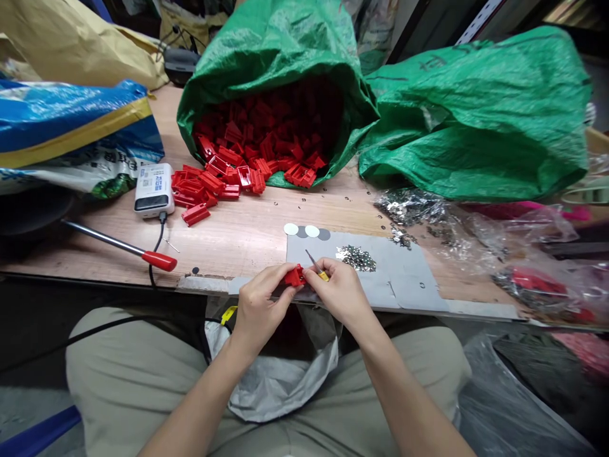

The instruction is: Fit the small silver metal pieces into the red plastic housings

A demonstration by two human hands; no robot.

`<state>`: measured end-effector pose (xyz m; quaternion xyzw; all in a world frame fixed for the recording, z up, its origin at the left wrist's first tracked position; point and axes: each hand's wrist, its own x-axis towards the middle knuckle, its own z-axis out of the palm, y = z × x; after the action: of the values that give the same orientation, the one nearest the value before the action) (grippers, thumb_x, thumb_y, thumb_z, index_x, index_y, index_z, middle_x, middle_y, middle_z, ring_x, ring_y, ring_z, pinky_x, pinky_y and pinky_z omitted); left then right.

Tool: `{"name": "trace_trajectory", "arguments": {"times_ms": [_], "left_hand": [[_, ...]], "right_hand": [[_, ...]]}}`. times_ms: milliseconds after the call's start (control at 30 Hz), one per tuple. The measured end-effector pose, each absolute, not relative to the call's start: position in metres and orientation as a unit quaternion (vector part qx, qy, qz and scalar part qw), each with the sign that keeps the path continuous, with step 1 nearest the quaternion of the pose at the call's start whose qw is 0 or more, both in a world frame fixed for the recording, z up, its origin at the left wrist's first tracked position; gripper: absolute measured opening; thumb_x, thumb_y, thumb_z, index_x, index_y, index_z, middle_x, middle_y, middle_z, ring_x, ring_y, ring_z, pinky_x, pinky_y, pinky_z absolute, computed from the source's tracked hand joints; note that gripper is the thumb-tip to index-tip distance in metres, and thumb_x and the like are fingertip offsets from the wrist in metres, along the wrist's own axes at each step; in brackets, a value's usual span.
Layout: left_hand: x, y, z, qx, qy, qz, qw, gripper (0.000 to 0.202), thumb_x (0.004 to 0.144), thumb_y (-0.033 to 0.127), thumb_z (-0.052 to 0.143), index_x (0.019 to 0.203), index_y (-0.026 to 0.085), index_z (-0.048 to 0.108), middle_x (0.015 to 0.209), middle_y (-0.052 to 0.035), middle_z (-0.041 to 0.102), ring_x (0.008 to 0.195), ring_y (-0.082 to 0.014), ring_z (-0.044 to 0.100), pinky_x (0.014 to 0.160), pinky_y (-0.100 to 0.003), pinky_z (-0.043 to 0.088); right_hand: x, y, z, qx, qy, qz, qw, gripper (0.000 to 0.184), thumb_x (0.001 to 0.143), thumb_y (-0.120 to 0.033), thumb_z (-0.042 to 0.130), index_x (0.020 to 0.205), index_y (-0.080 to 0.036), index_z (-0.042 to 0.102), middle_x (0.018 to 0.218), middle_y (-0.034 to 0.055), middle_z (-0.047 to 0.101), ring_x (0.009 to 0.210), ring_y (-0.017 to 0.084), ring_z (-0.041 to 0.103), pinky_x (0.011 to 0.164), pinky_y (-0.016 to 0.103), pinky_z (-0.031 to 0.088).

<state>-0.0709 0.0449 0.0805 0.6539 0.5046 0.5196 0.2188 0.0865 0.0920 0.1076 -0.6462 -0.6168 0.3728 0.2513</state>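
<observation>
My left hand (pixel 261 306) pinches a small red plastic part (pixel 294 277) at the table's front edge. My right hand (pixel 339 292) is closed on a thin tool with a yellow handle (pixel 318 267), its metal tip angled up and left beside the red part. Both hands meet over a grey cardboard sheet (pixel 380 279). A little pile of tiny metal pieces (pixel 356 256) lies on that sheet just right of my right hand. Behind, a green sack (pixel 266 57) spills many red plastic parts (pixel 223 174) onto the wooden table.
A second green sack (pixel 480 108) lies at the right, with clear plastic bags of metal bits (pixel 413 206) in front of it. A white power bank (pixel 153 189) and a red-handled rod (pixel 118 244) lie left. A blue bag (pixel 71 127) sits far left. A grey bag (pixel 280 374) rests in my lap.
</observation>
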Motion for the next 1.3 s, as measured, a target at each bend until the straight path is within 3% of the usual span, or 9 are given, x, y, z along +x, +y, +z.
{"name": "trace_trajectory", "arguments": {"times_ms": [133,200,300,400,500,633,967,1100,1300], "left_hand": [[-0.071,0.045,0.080,0.662,0.498,0.513,0.226,0.028,0.092,0.014,0.062,0.118,0.023,0.067,0.111,-0.0051,0.075,0.103,-0.0181,0.071,0.092,-0.030,0.056],[-0.072,0.045,0.079,0.663,0.496,0.512,0.230,0.029,0.092,0.013,0.061,0.119,0.023,0.066,0.111,-0.0054,0.074,0.104,-0.0185,0.070,0.092,-0.031,0.056],[-0.073,0.044,0.078,0.660,0.498,0.508,0.241,0.029,0.093,0.014,0.060,0.120,0.023,0.065,0.112,-0.0059,0.074,0.104,-0.0189,0.070,0.091,-0.031,0.056],[-0.075,0.045,0.078,0.663,0.496,0.504,0.245,0.028,0.094,0.017,0.061,0.121,0.023,0.065,0.112,-0.0057,0.074,0.103,-0.0184,0.071,0.091,-0.030,0.057],[-0.077,0.046,0.078,0.676,0.493,0.498,0.230,0.027,0.095,0.019,0.061,0.121,0.022,0.065,0.111,-0.0054,0.075,0.101,-0.0177,0.071,0.090,-0.028,0.057],[-0.079,0.047,0.079,0.692,0.483,0.492,0.214,0.026,0.096,0.020,0.059,0.121,0.021,0.065,0.112,-0.0057,0.075,0.101,-0.0172,0.072,0.091,-0.027,0.057],[-0.080,0.048,0.079,0.694,0.489,0.481,0.217,0.027,0.096,0.021,0.059,0.122,0.024,0.067,0.112,-0.0054,0.075,0.102,-0.0183,0.072,0.091,-0.029,0.058],[-0.080,0.048,0.081,0.696,0.487,0.481,0.214,0.027,0.096,0.021,0.059,0.122,0.023,0.067,0.112,-0.0057,0.076,0.101,-0.0186,0.072,0.090,-0.030,0.058],[-0.079,0.048,0.082,0.696,0.485,0.485,0.214,0.027,0.096,0.020,0.060,0.121,0.023,0.067,0.112,-0.0056,0.076,0.101,-0.0179,0.073,0.090,-0.028,0.058]], "right_hand": [[0.087,0.094,0.116,-0.625,-0.649,0.372,0.223,0.022,0.080,-0.035,0.060,0.065,-0.020,0.055,0.062,0.0007,0.061,0.061,0.015,0.053,0.056,0.024,0.040],[0.093,0.095,0.123,-0.589,-0.651,0.433,0.204,0.021,0.081,-0.036,0.063,0.071,-0.019,0.057,0.064,0.0004,0.062,0.059,0.014,0.053,0.054,0.023,0.039],[0.111,0.097,0.133,-0.524,-0.630,0.551,0.158,0.029,0.084,-0.044,0.065,0.094,-0.017,0.064,0.064,-0.0021,0.061,0.047,0.009,0.044,0.044,0.020,0.033],[0.132,0.099,0.139,-0.510,-0.618,0.577,0.157,0.041,0.089,-0.050,0.062,0.114,-0.018,0.062,0.062,-0.0059,0.053,0.042,0.007,0.037,0.039,0.019,0.029],[0.148,0.103,0.139,-0.503,-0.638,0.569,0.128,0.040,0.090,-0.050,0.061,0.113,-0.018,0.067,0.060,-0.0057,0.052,0.042,0.007,0.041,0.039,0.019,0.032],[0.151,0.110,0.135,-0.474,-0.684,0.549,0.078,0.042,0.090,-0.049,0.061,0.117,-0.019,0.075,0.062,-0.0017,0.062,0.042,0.010,0.046,0.040,0.021,0.037],[0.141,0.118,0.132,-0.444,-0.713,0.536,0.090,0.036,0.089,-0.043,0.060,0.111,-0.021,0.079,0.072,0.0020,0.073,0.042,0.010,0.046,0.040,0.020,0.035],[0.139,0.118,0.134,-0.448,-0.714,0.528,0.103,0.034,0.086,-0.039,0.063,0.109,-0.020,0.080,0.095,0.0060,0.078,0.051,0.011,0.054,0.044,0.020,0.039],[0.138,0.119,0.135,-0.436,-0.752,0.485,0.094,0.033,0.090,-0.035,0.059,0.112,-0.021,0.079,0.097,0.0059,0.078,0.073,0.018,0.066,0.058,0.023,0.046]]}}
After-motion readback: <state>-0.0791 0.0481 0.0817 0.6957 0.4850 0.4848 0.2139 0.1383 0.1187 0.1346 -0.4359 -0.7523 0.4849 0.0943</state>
